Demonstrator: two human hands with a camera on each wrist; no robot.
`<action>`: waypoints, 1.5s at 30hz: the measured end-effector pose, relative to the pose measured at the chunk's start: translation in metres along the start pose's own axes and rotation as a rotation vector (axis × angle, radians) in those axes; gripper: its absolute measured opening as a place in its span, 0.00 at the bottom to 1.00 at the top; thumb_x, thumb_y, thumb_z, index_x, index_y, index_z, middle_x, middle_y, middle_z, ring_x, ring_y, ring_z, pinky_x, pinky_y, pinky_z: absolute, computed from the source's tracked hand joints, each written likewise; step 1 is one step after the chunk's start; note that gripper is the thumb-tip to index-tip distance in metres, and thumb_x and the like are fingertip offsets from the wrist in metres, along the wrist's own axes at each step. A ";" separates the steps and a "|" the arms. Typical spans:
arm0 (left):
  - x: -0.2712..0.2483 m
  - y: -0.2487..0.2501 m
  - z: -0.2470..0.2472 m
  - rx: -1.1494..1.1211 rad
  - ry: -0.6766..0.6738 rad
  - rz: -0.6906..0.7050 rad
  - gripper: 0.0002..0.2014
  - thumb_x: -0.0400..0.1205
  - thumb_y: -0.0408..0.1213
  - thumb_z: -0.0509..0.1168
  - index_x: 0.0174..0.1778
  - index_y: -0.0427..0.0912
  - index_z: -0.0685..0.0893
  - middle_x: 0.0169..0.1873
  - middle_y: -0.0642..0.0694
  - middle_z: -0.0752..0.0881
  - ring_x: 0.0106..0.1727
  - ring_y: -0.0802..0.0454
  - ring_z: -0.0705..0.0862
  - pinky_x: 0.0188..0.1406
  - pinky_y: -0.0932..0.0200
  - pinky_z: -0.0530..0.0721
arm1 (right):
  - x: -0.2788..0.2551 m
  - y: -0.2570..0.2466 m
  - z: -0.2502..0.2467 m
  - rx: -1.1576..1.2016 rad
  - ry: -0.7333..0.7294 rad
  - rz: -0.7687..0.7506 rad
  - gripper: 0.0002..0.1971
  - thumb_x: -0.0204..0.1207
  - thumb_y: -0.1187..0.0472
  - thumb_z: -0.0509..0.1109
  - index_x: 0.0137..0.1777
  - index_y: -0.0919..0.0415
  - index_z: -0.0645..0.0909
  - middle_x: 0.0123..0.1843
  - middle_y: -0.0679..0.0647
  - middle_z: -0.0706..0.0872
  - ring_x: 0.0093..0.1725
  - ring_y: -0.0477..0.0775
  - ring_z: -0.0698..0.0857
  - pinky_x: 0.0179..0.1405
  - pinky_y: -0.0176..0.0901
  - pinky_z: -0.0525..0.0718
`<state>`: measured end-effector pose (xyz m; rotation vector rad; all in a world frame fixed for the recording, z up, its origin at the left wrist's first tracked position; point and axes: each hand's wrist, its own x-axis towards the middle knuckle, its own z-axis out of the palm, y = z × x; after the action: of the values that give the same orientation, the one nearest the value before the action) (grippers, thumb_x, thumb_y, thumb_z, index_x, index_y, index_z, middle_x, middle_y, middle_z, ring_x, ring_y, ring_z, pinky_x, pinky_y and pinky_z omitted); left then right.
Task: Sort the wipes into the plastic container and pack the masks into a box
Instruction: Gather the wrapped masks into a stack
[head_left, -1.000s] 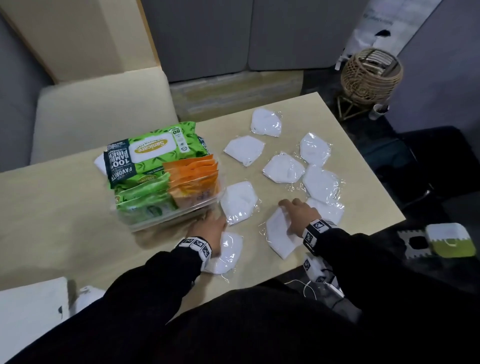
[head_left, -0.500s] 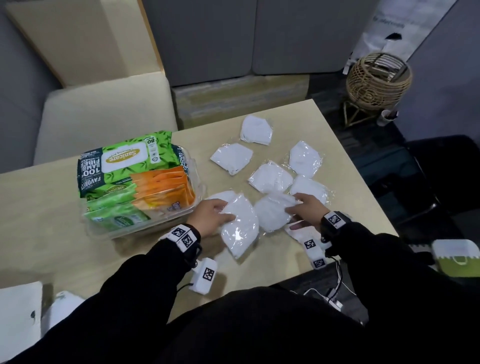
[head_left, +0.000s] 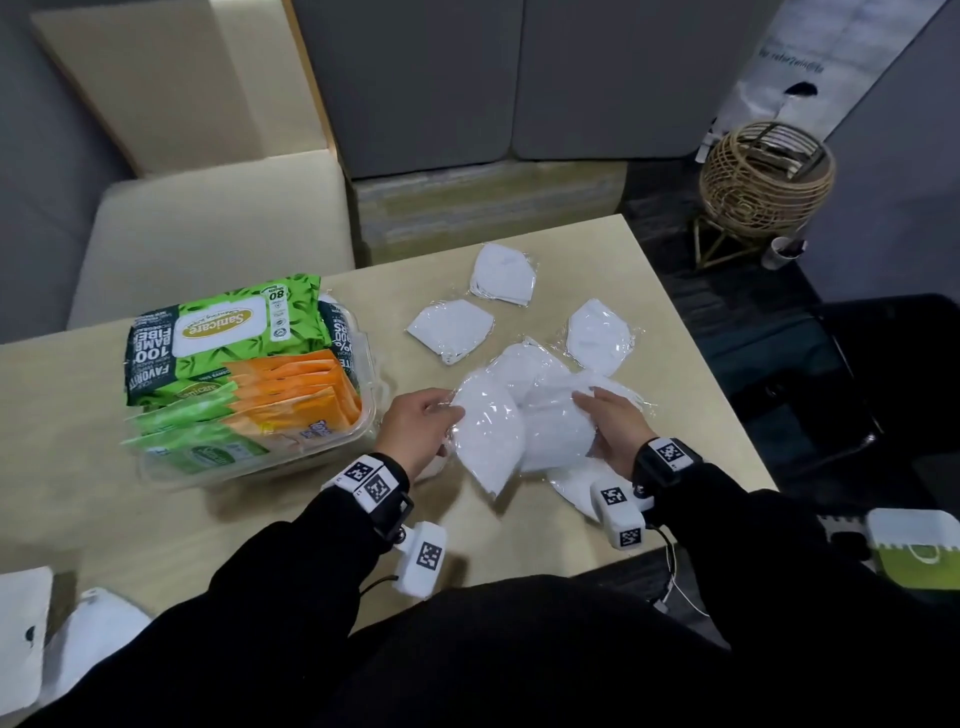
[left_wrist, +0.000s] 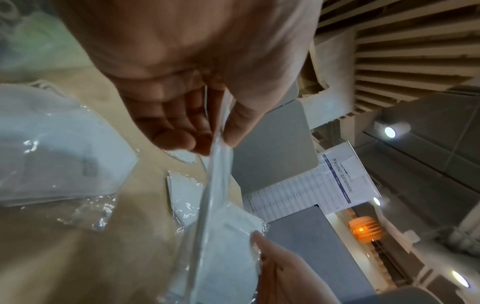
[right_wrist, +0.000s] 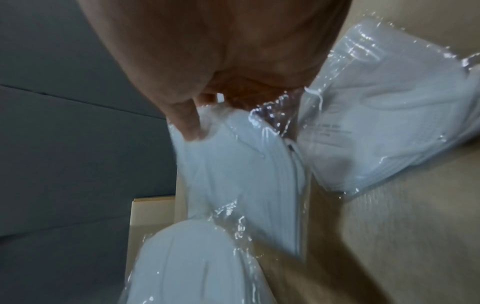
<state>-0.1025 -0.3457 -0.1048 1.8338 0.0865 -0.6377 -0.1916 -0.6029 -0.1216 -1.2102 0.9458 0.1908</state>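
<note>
Together, both hands pinch wrapped masks: left hand (head_left: 423, 423) one mask (head_left: 488, 436), right hand (head_left: 613, 423) another (head_left: 558, 434).

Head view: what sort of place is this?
Probably an office lounge or break area: a light wooden table beside cushioned grey bench seating, a woven rattan basket lamp on the floor, and a printed wall calendar.

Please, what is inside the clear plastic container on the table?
The plastic container holds wipe packs: a large green pack lies on top, orange packs and smaller green packs stand below. Its floor is covered.
</note>
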 end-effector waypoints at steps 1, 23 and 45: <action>0.001 0.001 0.001 0.056 0.048 0.029 0.06 0.81 0.35 0.73 0.52 0.44 0.94 0.37 0.47 0.89 0.31 0.51 0.82 0.31 0.57 0.82 | 0.002 0.000 0.004 -0.024 0.006 -0.016 0.04 0.87 0.58 0.69 0.59 0.51 0.82 0.51 0.55 0.88 0.46 0.60 0.86 0.59 0.68 0.89; 0.026 0.014 0.017 0.347 0.001 0.109 0.37 0.74 0.44 0.83 0.78 0.57 0.77 0.68 0.50 0.77 0.63 0.52 0.80 0.64 0.56 0.80 | 0.014 -0.009 0.030 -0.059 -0.299 -0.059 0.14 0.83 0.64 0.72 0.68 0.65 0.84 0.61 0.74 0.89 0.49 0.66 0.89 0.45 0.55 0.86; 0.025 -0.026 0.009 0.026 -0.182 -0.202 0.12 0.81 0.23 0.75 0.55 0.41 0.85 0.39 0.39 0.88 0.27 0.50 0.87 0.22 0.60 0.80 | 0.006 -0.004 0.014 -0.069 -0.258 -0.059 0.15 0.75 0.72 0.80 0.61 0.65 0.86 0.58 0.61 0.94 0.55 0.62 0.93 0.48 0.51 0.92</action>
<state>-0.0944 -0.3504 -0.1408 1.7967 0.1442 -0.9488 -0.1782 -0.5943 -0.1231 -1.2417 0.6826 0.3262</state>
